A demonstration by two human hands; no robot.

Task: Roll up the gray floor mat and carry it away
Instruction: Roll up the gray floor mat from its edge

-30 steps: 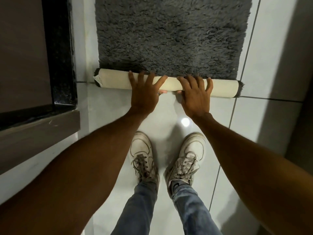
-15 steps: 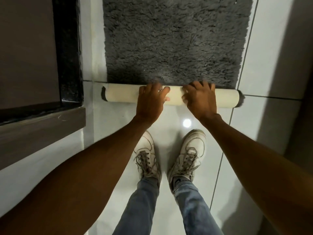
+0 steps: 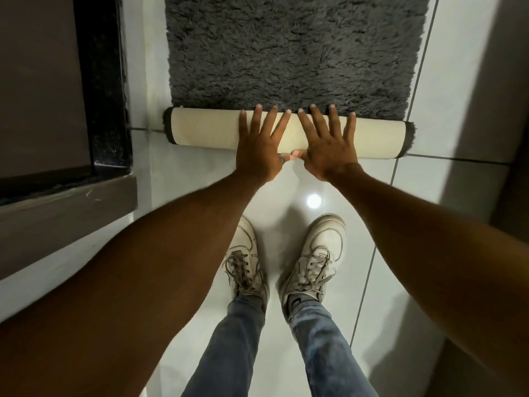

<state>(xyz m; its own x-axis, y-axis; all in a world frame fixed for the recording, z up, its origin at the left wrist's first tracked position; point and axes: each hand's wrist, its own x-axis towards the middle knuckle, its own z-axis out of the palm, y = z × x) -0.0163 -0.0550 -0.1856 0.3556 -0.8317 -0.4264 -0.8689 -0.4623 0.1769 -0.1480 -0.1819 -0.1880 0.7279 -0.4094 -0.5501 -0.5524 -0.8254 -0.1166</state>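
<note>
Floor: glossy pale tile floor point(image 3: 446, 81) with dark grout lines; a ceiling light glints off it just ahead of the shoes. Dark door threshold point(image 3: 106, 81) runs along the floor's left edge.
Mat position: gray floor mat point(image 3: 297, 50) lies on the tiles directly ahead of the person, nearer to the threshold than to the right side of the view. Near end is wound into a roll point(image 3: 206, 130); the rest lies flat, extending past the top of frame.
Mat appearance: shaggy dark gray pile on the flat part. Roll shows a cream ribbed backing outward, with gray fringe poking from both ends. Roll looks even and fairly tight, slightly skewed to the grout line.
Left hand: left hand point(image 3: 259, 147) lies flat on the roll's middle, fingers spread, palm pressing down; not closed around anything.
Right hand: right hand point(image 3: 326, 147) beside it, likewise splayed flat on the roll; thumbs nearly touching at the near side.
Stage (judgement): early in rolling; most of the mat is unrolled, carrying not begun.
Risk 1: both hands sit centrally, so the ends may lag and the roll may cone or loosen.
Risk 2: uneven push could steer the roll toward the threshold.
Risk 3: smooth tiles may let the flat part slide instead of winding.
Risk 4: releasing pressure may let it spring open.
</note>
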